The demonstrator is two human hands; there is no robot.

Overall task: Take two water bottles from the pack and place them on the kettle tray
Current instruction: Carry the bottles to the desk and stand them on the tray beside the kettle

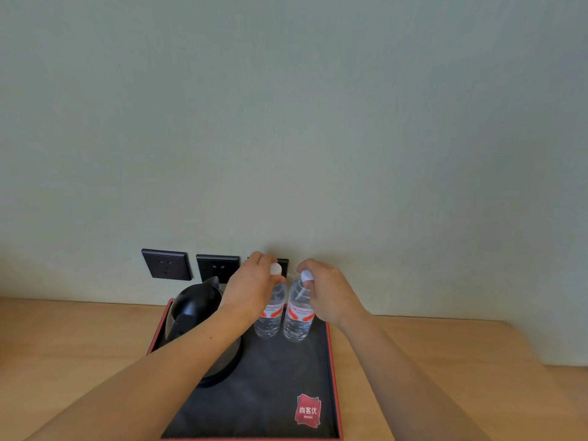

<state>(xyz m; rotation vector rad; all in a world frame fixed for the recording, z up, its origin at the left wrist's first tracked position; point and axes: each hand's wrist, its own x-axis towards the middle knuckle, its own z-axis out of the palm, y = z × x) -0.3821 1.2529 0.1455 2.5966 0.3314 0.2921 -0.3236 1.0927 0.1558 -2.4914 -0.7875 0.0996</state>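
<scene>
Two clear water bottles with white caps and red-and-white labels stand upright side by side at the back of the black kettle tray, which has a red rim. My left hand grips the neck of the left bottle. Around the neck of the right bottle my right hand is closed, just below the cap. Both bottle bases rest on the tray surface. The pack is out of view.
A black and steel kettle stands on the tray's left side, partly under my left forearm. A red logo patch marks the tray's front right. Black wall sockets sit behind. Wooden tabletop spreads to both sides.
</scene>
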